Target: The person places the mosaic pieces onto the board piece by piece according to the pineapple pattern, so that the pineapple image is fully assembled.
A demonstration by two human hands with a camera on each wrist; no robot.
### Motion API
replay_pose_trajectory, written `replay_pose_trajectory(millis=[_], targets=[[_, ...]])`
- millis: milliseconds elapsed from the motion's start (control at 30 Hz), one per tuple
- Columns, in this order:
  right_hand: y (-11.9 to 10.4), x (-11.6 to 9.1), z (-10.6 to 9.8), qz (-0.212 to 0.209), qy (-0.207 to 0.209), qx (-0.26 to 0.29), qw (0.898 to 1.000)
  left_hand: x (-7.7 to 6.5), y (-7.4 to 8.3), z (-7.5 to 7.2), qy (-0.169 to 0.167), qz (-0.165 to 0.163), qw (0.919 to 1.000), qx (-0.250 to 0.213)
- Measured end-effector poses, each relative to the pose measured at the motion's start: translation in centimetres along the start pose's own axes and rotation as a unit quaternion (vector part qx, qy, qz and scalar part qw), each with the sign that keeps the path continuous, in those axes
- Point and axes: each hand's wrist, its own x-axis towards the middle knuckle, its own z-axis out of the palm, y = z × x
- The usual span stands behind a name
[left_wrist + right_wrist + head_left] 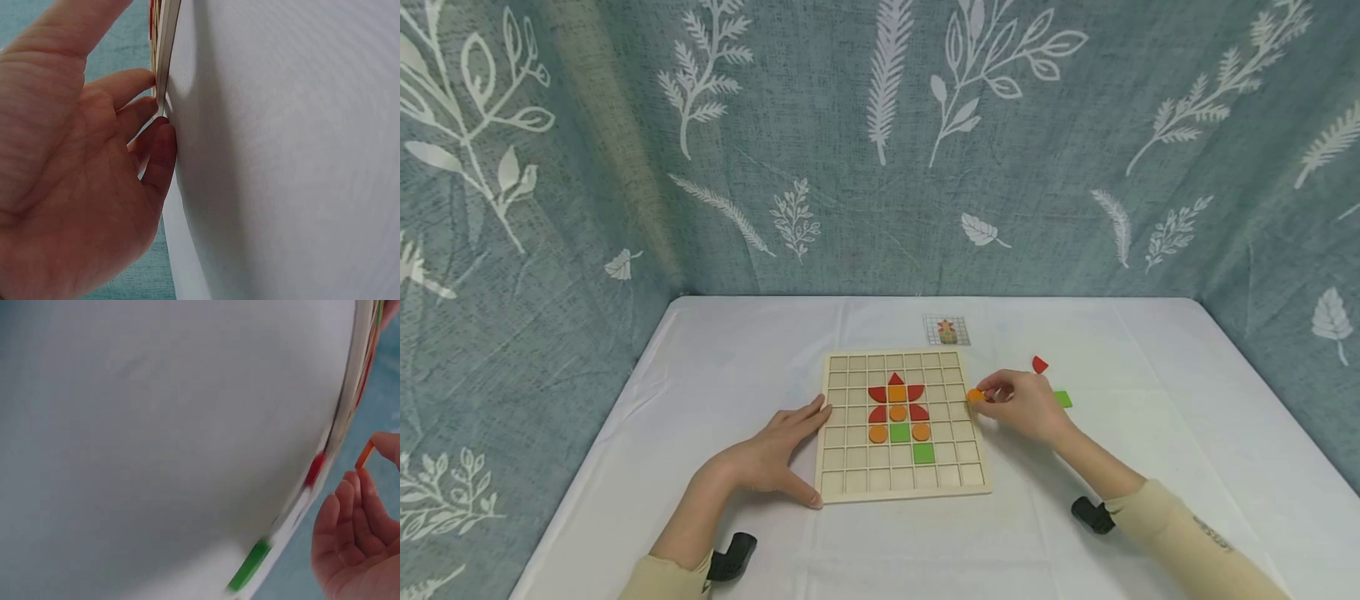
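A square wooden grid board (902,497) lies on the table. On it are a red triangle (896,379), several red quarter-round pieces (877,394), an orange square (897,393), orange discs (898,412) and two green squares (923,453). My left hand (763,454) rests at the board's left edge, thumb spread from the other fingers; in the left wrist view, the fingers (134,90) touch the board's side. Between thumb and fingers my right hand (1026,408) pinches an orange disc (976,396) near the board's right edge. The right wrist view shows this disc (365,454) edge-on.
Right of the board lie a loose red quarter-round piece (1040,364) and a green piece (1063,399), partly behind my right hand. A small pattern card (934,330) lies beyond the board. White cloth covers the table (760,350); a leaf-patterned curtain (820,150) hangs behind it.
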Motion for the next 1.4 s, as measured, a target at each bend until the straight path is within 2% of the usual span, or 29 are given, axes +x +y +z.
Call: replay_pose_trajectory(millis=[167, 333, 533, 767, 1067, 1267, 1400], targets=[[-2.1, -0.1, 1.7, -0.033, -0.041, 0.016, 0.998, 0.0, -0.1, -0.1, 0.000, 0.007, 1.0000, 0.002], [-4.0, -0.3, 3.4, -0.077, -0.091, 0.030, 0.992, 0.0, -0.3, 0.0, 0.000, 0.014, 0.9999, 0.005], [-5.8, -0.5, 5.1, -0.119, -0.131, 0.010, 0.984, 0.1, -0.3, 0.1, -0.002, 0.007, 1.0000, -0.001], [-6.9, -0.6, 5.9, -0.148, -0.139, -0.031, 0.979, 0.1, -0.2, 0.0, -0.002, 0.010, 0.9999, -0.001], [-6.7, -0.7, 5.8, -0.161, -0.140, -0.023, 0.977, 0.0, -0.2, 0.0, 0.001, 0.019, 0.9998, 0.007], [-6.3, -0.8, 4.8, -0.133, -0.134, -0.006, 0.982, 0.1, -0.1, 0.0, 0.001, 0.014, 0.9999, 0.006], [-5.3, -0.8, 3.7, -0.119, -0.117, 0.021, 0.986, 0.1, -0.2, 0.1, 0.000, 0.010, 0.9999, 0.006]])
